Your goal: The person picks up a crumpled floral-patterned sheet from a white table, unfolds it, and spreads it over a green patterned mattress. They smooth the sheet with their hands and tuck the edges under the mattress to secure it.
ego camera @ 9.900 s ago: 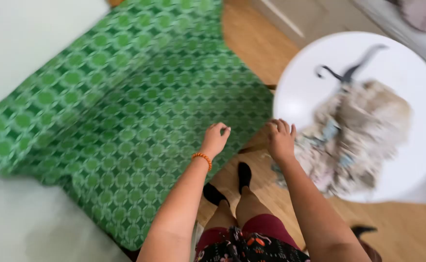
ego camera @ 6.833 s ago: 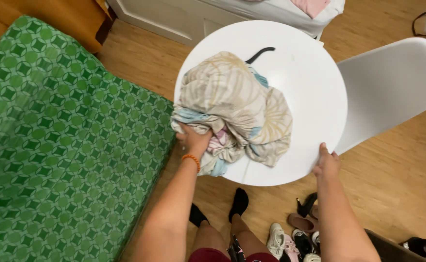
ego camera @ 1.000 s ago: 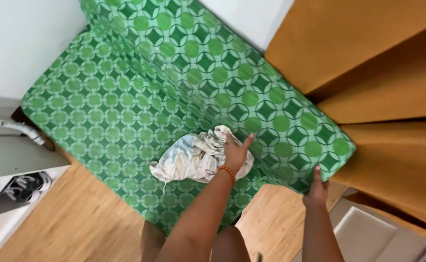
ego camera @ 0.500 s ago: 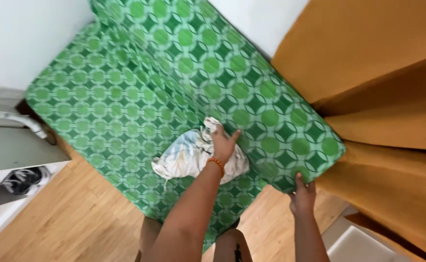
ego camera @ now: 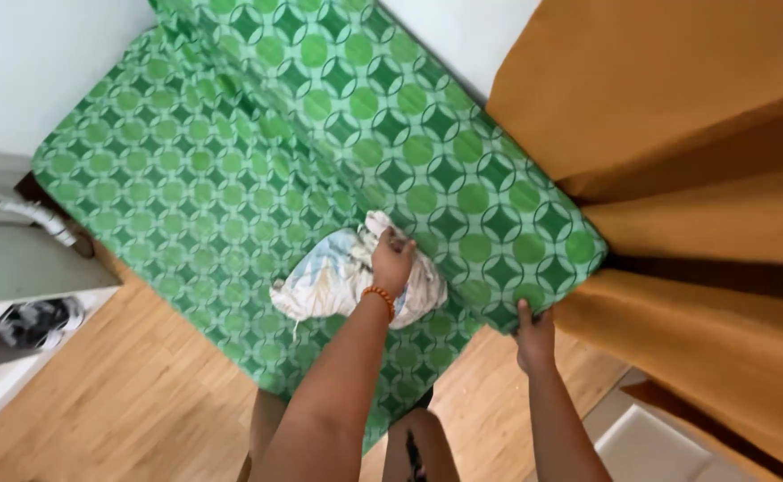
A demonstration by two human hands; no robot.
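A crumpled bundle of pale patterned cloth (ego camera: 338, 281) lies on a green cushion with a circle-and-diamond print (ego camera: 231, 178). My left hand (ego camera: 391, 261), with an orange bracelet at the wrist, rests on top of the bundle, its fingers closed into the cloth near the upper right end. My right hand (ego camera: 534, 335) is lower and to the right. It grips the near corner of the green cushion from below, fingertips on the edge.
Orange-brown fabric (ego camera: 695, 134) hangs in folds along the right, touching the cushion's corner. Wooden floor (ego camera: 97, 402) runs below the cushion. A grey shelf unit (ego camera: 25, 268) with dark shoes (ego camera: 39, 321) stands at the left. A white wall (ego camera: 34, 62) lies behind.
My right hand has come up from below onto the cushion's corner. My left hand has slid a little toward the top of the bundle, which stays on the cushion.
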